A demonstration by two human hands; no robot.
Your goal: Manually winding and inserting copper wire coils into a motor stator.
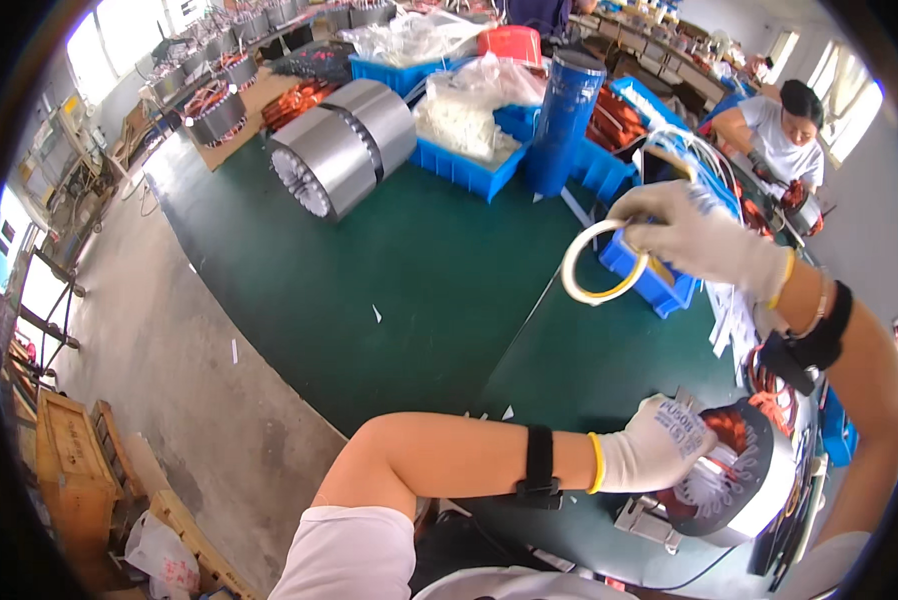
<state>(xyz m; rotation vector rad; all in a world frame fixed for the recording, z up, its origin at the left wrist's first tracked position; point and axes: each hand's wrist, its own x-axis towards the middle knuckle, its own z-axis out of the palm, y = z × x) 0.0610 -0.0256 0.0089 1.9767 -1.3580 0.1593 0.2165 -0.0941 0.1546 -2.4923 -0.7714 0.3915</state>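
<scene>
My right hand (694,235), in a white work glove, is raised over the right side of the table. Its fingers are closed on a roll of white tape (570,270), which hangs edge-down above a small blue bin (677,292). Lower down, my gloved left hand (659,447) reaches a motor stator (769,480) lying on its side. The left fingers are curled against the stator's near face, beside red-brown copper windings (726,428) and white slot liners (707,495). Their tips are partly hidden. A metal bracket (649,525) sits under the stator.
A larger steel stator core (344,145) lies on the green table (399,290). Blue bins (469,175) with white pieces and an upright blue cylinder (566,125) stand behind. A co-worker (789,135) handles another stator at far right. Wooden crates (74,450) stand on the floor at left.
</scene>
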